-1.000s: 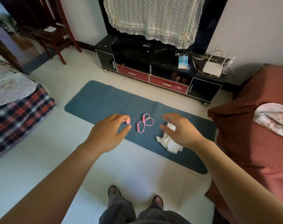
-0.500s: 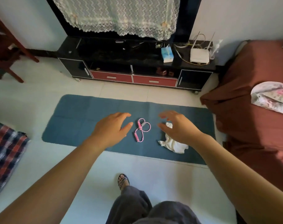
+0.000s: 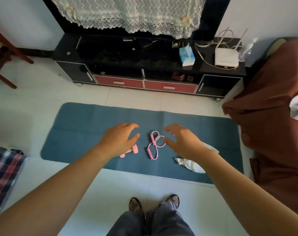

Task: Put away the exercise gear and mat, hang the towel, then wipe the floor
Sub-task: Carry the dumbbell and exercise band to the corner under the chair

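Observation:
A blue exercise mat (image 3: 80, 130) lies flat on the pale tiled floor. At its middle sits a pink figure-eight resistance band (image 3: 153, 145). A small pink dumbbell (image 3: 133, 150) lies just left of the band, partly hidden under my left hand (image 3: 118, 140). A crumpled white towel (image 3: 192, 165) lies right of the band, partly covered by my right wrist. My right hand (image 3: 181, 142) hovers over the mat beside the band. Both hands are held out with fingers apart and hold nothing.
A black TV stand (image 3: 150, 65) with red drawers runs along the wall behind the mat, carrying a tissue pack (image 3: 187, 56) and a white router (image 3: 226, 57). A brown-covered sofa (image 3: 277, 103) borders the right, a plaid cover (image 3: 3, 174) the left, a wooden chair (image 3: 2, 55) far left.
The view has closed in on the mat and turned square to it. Both hands stay spread over the band. The pink dumbbell now shows under my left hand.

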